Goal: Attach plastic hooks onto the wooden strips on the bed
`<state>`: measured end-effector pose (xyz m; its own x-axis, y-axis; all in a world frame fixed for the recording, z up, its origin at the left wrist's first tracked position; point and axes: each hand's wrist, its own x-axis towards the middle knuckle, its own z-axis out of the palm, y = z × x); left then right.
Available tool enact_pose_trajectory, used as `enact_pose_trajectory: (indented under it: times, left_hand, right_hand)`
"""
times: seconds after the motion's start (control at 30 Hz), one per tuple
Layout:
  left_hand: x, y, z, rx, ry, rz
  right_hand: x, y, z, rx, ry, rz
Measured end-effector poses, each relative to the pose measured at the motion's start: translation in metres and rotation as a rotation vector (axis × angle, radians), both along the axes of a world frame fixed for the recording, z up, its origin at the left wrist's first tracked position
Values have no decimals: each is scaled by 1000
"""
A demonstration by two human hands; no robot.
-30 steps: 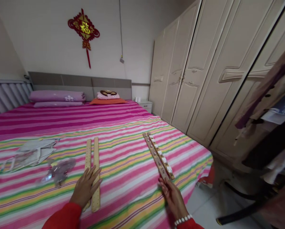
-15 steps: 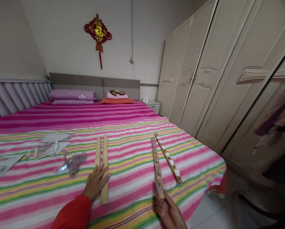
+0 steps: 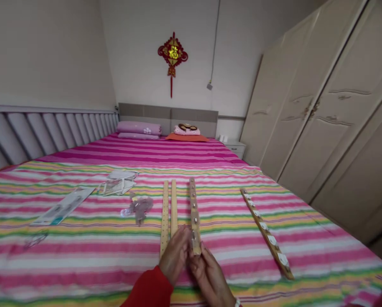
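Both hands meet at the near end of a wooden strip with metal studs, which lies lengthwise on the striped bedspread. My right hand grips that end from below. My left hand, in a red sleeve, has its fingers curled against the same end. Just left of it lie two plain perforated wooden strips side by side. A fourth wooden strip with white fittings lies apart on the right, angled toward the bed's edge.
A small clear bag of hardware and flat plastic packaging lie left of the strips, with a long blister pack farther left. Pillows are at the headboard. A cream wardrobe lines the right wall.
My right hand carried the studded strip leftward, away from the strip with white fittings, to beside the two plain strips. My left hand left the plain strips and joined it. The view swung left.
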<state>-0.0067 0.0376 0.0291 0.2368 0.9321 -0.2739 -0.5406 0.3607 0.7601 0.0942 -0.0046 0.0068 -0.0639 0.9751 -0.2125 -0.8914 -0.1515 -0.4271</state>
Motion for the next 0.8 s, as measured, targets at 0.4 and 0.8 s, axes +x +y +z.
enact_pose_trajectory:
  times: [0.4,0.8]
  left_hand:
    - [-70,47,-8,44,64,329]
    - [-94,109,-5,246,625,593]
  right_hand:
    - [-77,38,5,67,-280,103]
    - [-92,22,-13,109,-488,254]
